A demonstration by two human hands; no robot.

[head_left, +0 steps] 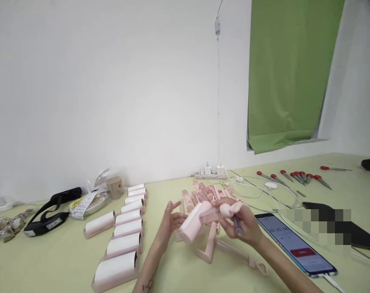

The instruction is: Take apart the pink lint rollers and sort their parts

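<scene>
My right hand (241, 221) is closed round the pale pink handle (209, 215) of a lint roller, with a knotted pink end showing above the fingers. A dark translucent rod (238, 226) also sticks out under that hand; its kind is unclear. The white and pink roller head (193, 221) tilts toward my left hand (171, 219), whose fingers are spread beside it; contact cannot be made out. Behind lies a heap of pink handle parts (203, 193). A long clear-pink handle (233, 250) with a loop end rests below my right hand.
White-and-pink rollers (125, 240) stand in a row at left, with one more (99, 224) apart. Beyond are a black strap (52, 211), a wrapped tape roll (90, 203) and a paper cup (114, 186). At right lie a phone (294, 244), cables and several red-handled tools (301, 177).
</scene>
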